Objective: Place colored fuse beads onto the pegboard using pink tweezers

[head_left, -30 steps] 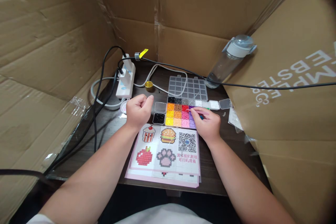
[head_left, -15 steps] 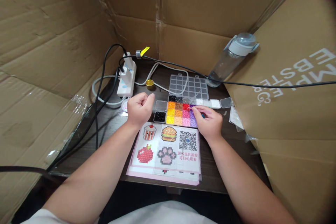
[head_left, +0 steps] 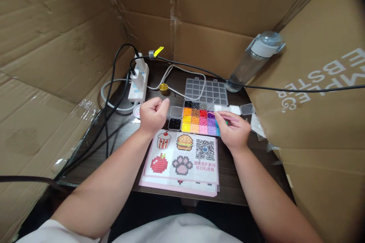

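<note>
Curled into a fist, my left hand is above the table, left of the small black-bead case; anything inside it is hidden. My right hand pinches pink tweezers, whose tips point left over the purple compartments of the bead box. That box is divided into several compartments of small coloured beads, partly covered by my right hand. Whether a bead sits in the tips is too small to tell. In front lie stacked pattern sheets under clear pegboards, printed with a cupcake, burger, apple and paw.
Behind the bead box lies its clear gridded lid. A water bottle leans at the back right. A white power strip with plugs, a small gold cup and a black cable are behind. Cardboard walls surround the table.
My right hand has shifted right, and the tweezer tips have gone from beside the red beads to over the purple ones. My left fist keeps its shape. The view has tilted slightly.
</note>
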A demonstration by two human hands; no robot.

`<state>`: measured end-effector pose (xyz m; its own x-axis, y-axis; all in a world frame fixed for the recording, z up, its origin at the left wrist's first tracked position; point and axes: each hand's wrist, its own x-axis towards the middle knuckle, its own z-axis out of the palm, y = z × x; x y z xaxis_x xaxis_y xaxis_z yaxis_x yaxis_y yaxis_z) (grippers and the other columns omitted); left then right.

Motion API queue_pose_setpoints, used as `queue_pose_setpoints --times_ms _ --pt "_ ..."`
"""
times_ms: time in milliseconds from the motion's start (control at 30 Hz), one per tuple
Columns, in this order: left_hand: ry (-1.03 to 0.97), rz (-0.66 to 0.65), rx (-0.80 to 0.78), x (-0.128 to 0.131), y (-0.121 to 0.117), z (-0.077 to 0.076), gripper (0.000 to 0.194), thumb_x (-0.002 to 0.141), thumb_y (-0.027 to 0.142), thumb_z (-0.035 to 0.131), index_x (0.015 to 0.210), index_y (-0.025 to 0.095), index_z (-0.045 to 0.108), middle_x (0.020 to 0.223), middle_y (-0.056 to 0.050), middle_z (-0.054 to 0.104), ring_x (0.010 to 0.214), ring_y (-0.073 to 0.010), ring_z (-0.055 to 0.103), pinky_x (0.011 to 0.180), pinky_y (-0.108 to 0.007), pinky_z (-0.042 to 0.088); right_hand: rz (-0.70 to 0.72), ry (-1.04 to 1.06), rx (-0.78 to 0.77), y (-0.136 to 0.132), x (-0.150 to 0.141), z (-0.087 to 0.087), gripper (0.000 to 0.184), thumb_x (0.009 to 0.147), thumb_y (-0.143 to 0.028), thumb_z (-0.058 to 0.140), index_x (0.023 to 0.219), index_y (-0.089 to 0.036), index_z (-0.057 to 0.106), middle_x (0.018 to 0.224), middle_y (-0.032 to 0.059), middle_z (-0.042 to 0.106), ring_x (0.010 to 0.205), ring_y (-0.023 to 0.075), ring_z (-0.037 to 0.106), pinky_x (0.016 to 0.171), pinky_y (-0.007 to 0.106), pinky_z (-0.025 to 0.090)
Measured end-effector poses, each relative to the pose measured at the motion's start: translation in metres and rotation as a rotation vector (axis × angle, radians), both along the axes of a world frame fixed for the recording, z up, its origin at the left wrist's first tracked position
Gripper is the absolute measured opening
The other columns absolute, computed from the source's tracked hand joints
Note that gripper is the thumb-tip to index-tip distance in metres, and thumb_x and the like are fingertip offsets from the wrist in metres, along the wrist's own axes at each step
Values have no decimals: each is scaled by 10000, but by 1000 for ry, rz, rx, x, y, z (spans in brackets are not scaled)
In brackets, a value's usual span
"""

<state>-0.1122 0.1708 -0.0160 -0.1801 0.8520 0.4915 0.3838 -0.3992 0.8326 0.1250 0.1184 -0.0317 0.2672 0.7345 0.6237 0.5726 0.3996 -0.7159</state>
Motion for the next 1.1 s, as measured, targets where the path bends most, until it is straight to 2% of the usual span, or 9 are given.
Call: queue_pose_setpoints --times_ms 167,333,433,533,767,1100 --pt "0 2 -8 1 0 1 497 766 238 612 528 191 179 499 59 204 492 -70 209 480 -271 197 16 70 -27 -9 4 7 87 792 -242 721 854 -196 760 840 57 769 747 208 738 744 374 637" --pt "2 5 -5 1 0 1 494 767 237 611 526 188 183 496 58 212 490 -69 215 479 -272 203 59 78 -27 -23 6 25 84 787 -206 726 861 -224 761 848 40 769 753 208 739 728 376 636" --pt "-2 8 -1 2 0 1 491 768 228 609 522 188 186 498 58 211 494 -70 217 482 -276 204 173 18 -28 -32 11 37 126 767 -138 730 844 -233 760 829 30 765 727 195 728 671 346 628" --pt "-6 7 2 3 0 0 493 770 228 612 519 186 190 498 58 209 493 -70 214 485 -281 199 323 -50 -41 -42 17 41 156 752 -102 727 839 -229 754 815 31 762 716 196 720 626 335 619" --pt "-12 -13 13 3 2 -2 505 757 221 629 521 184 184 494 59 203 493 -69 198 483 -284 193 538 -170 -91 -51 26 29 160 769 -114 703 861 -232 760 806 42 772 734 202 729 650 351 626" --pt "-10 -14 37 3 4 -4 509 776 244 618 519 187 183 500 54 200 488 -72 200 479 -291 181 646 -101 -109 -49 19 9 197 761 -80 706 895 -215 759 821 50 774 754 194 730 658 338 622"
